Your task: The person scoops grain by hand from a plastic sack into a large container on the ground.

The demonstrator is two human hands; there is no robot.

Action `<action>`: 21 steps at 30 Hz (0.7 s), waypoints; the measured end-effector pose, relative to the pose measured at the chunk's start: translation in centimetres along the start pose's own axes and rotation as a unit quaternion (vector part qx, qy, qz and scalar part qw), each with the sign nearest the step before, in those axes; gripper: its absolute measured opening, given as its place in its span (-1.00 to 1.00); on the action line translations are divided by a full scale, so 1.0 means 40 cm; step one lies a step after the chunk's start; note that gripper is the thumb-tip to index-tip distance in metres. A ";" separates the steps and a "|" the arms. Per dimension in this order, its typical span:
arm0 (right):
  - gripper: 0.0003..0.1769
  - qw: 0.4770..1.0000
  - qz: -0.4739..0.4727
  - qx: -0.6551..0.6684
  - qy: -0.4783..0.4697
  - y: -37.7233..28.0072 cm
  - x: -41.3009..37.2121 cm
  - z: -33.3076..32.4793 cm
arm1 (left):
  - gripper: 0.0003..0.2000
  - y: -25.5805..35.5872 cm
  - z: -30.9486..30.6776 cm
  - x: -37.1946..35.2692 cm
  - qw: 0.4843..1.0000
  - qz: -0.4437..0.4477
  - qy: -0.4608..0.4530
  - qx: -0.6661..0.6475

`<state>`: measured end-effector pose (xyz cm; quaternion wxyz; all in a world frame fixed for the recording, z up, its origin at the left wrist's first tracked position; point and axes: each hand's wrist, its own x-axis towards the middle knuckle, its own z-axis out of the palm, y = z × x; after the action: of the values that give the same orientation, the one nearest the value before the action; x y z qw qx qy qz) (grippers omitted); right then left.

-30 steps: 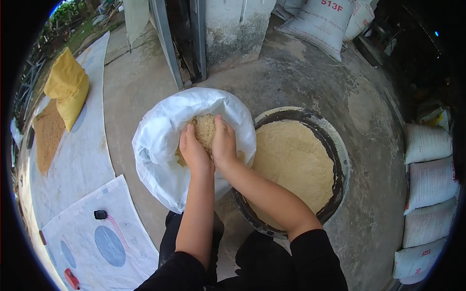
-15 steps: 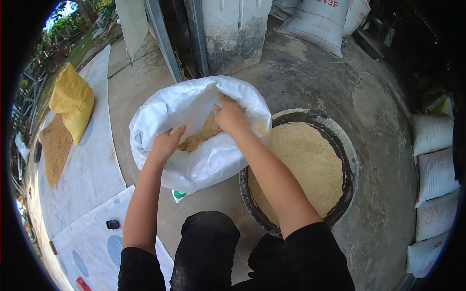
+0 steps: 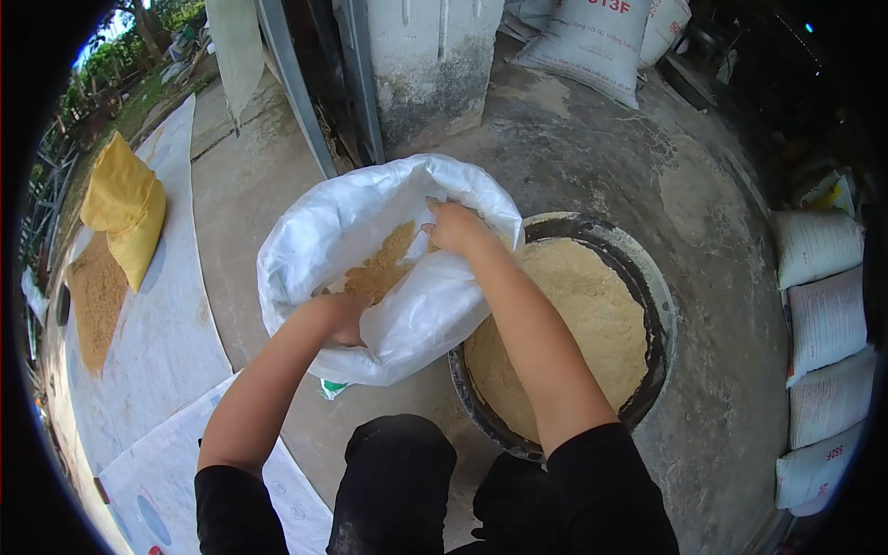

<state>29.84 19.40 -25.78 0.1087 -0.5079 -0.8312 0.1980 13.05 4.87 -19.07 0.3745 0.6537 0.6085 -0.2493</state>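
A white plastic sack [image 3: 416, 324] stands wide-mouthed in front of me, with coarse tan meal [image 3: 381, 264] inside. My left hand [image 3: 342, 316] reaches over the sack's near-left rim, its fingers hidden inside. Against the inner right wall is my right hand [image 3: 455, 228], thumb and forefinger showing apart, the other fingers mostly out of sight. Beneath my right forearm sits a round dark tub [image 3: 659, 319] holding pale yellow powder [image 3: 592, 314]; it stands close to the sack's right side.
On the left, a yellow sack [image 3: 134, 208] stands by a heap of brown grain [image 3: 97, 301] on a pale sheet [image 3: 171, 314]. White printed sacks [image 3: 828, 314] are stacked at right, another sack [image 3: 587, 46] at the back. A pillar [image 3: 430, 74] rises behind.
My left hand has gone lower into the sack, hiding its thumb. My right hand has shifted slightly right and down. The sack's near wall has changed shape, and the view has shifted slightly.
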 end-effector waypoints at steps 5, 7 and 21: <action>-0.60 0.965 -0.138 0.205 -0.090 -0.020 -0.191 -0.163 | -0.35 0.080 0.008 -0.045 0.981 0.040 0.187 0.013; -0.62 0.958 -0.139 0.241 -0.062 0.040 -0.291 -0.206 | -0.43 0.154 0.012 -0.069 0.968 0.038 0.247 0.023; -0.34 0.891 0.388 0.072 0.223 0.677 -0.366 0.031 | -0.54 0.414 0.294 0.248 0.899 0.141 0.369 0.191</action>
<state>57.82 17.13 -38.49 0.2421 -0.8114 -0.5055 0.1656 32.19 1.92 -30.74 0.0223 0.8366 0.5453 -0.0466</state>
